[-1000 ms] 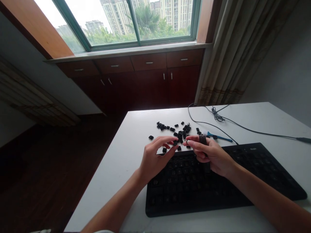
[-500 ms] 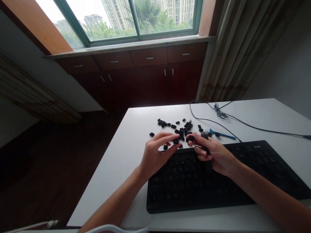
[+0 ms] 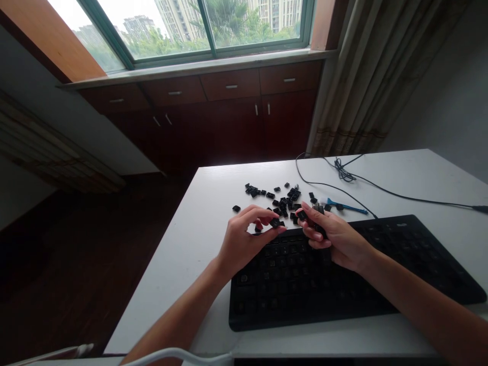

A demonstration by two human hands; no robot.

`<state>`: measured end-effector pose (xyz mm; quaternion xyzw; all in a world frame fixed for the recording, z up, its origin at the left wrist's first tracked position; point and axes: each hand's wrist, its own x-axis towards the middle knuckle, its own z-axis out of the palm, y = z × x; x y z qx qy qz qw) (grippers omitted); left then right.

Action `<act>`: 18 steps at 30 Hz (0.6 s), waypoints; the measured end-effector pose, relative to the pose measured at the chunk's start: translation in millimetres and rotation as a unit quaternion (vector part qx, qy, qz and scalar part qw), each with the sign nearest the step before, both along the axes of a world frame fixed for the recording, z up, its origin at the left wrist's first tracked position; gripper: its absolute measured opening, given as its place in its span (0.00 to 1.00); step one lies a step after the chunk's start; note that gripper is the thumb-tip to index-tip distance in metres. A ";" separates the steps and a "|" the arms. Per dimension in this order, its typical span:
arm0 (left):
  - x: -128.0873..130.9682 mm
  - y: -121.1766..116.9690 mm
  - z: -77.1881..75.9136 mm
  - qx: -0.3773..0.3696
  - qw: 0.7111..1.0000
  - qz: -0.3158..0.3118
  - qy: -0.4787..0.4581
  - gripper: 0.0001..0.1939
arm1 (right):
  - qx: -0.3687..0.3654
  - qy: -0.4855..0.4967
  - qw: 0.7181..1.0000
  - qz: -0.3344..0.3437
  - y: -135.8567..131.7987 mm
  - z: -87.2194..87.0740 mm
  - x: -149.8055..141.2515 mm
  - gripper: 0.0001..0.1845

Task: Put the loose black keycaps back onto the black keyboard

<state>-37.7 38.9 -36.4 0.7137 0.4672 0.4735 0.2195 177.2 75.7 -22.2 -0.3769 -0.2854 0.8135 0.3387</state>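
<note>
My left hand (image 3: 241,241) pinches a small black keycap (image 3: 275,222) between thumb and fingers, above the far edge of the black keyboard (image 3: 301,300). Facing it, my right hand (image 3: 341,240) grips another black keycap (image 3: 302,215) at the fingertips. A dark tool (image 3: 319,209) also sits in that right hand; its kind is mostly hidden by the fingers. Beyond both hands, several loose black keycaps (image 3: 283,204) lie scattered on the white table (image 3: 175,254). The bases of many keys on the keyboard are too dark to make out.
A blue brush (image 3: 347,205) lies behind the keyboard, right of the loose keycaps. A black cable (image 3: 345,173) loops across the table's far right. A white curved bar (image 3: 179,353) crosses the near edge. Wooden cabinets (image 3: 229,122) stand beyond the table.
The right-hand keycap has tilted and my right thumb now lies further over it. My left fingers have shifted their pinch slightly. The whole view has moved a little.
</note>
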 end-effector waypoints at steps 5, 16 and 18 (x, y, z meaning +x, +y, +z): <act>-1.2 -0.7 0.0 -0.011 1.000 -0.001 -0.001 0.14 | 0.010 0.008 1.000 0.008 0.1 0.1 -0.4 0.22; -0.5 -1.6 5.2 -0.150 0.985 -0.021 -0.078 0.15 | 0.076 0.008 0.996 0.044 -0.2 -0.1 -1.9 0.21; -1.0 -0.6 5.8 -0.186 0.977 -0.033 -0.099 0.16 | 0.080 0.006 0.996 0.039 -0.1 -1.9 -2.4 0.23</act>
